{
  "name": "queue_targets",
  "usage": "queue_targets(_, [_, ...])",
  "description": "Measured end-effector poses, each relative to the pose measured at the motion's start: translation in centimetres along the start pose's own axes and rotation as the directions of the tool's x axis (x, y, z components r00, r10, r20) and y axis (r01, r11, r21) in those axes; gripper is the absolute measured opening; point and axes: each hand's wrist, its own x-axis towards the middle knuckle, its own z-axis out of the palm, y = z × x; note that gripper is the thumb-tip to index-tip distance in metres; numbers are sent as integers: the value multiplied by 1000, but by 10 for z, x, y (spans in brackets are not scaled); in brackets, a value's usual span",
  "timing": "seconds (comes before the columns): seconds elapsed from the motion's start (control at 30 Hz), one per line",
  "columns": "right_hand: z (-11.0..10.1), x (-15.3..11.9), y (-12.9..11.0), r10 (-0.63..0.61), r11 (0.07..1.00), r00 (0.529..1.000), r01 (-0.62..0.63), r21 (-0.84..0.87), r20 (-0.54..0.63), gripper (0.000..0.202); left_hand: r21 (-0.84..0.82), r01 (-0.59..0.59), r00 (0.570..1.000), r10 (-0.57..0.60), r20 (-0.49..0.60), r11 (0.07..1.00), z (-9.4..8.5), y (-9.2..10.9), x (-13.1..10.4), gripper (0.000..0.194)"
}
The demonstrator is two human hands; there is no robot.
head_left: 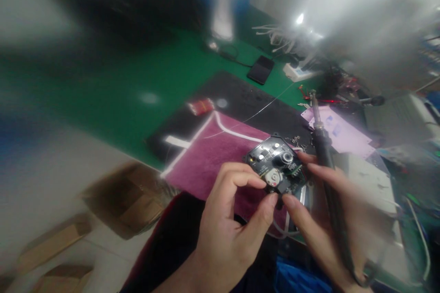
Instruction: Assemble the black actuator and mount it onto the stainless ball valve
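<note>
A dark circuit board assembly (266, 152) with a round lens and a small silver disc-shaped part is held above a purple cloth. My left hand (232, 219) grips its left and lower edge between thumb and fingers. On the other side, my right hand (330, 219) holds the right and lower edge with thumb and fingertips; part of this hand is blurred. A black soldering iron (325, 151), tip pointing up and away, lies across my right hand, crossing in front of its fingers. How the iron is supported is hidden.
The purple cloth (202, 165) lies on a black mat (230, 87) over a green table (120, 87). Farther back are a phone (261, 69) and a white power strip (297, 72). Pink papers (340, 130) lie at the right. Cardboard boxes (125, 201) stand on the floor at left.
</note>
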Motion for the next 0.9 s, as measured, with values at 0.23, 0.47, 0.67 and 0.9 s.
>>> queue_targets(0.23, [8, 3, -2, 46, 998, 997, -48, -42, -60, 57, -89, 104, 995, -103, 14, 991, 6, 5, 7, 25])
queue_targets(0.47, [14, 6, -6, 101, 992, 988, -109, -69, -114, 41, 36, 132, 990, -130, -55, 991, 13, 10, 11, 32])
queue_targets(0.67, [17, 6, -8, 96, 992, 988, -105, -69, -121, 40, 86, 140, 984, -128, -128, 986, 20, 16, 12, 35])
queue_targets(0.9, [19, 8, -6, 99, 989, 982, -114, -90, -162, 35, 50, 93, 993, -90, -72, 994, 18, 10, 5, 31])
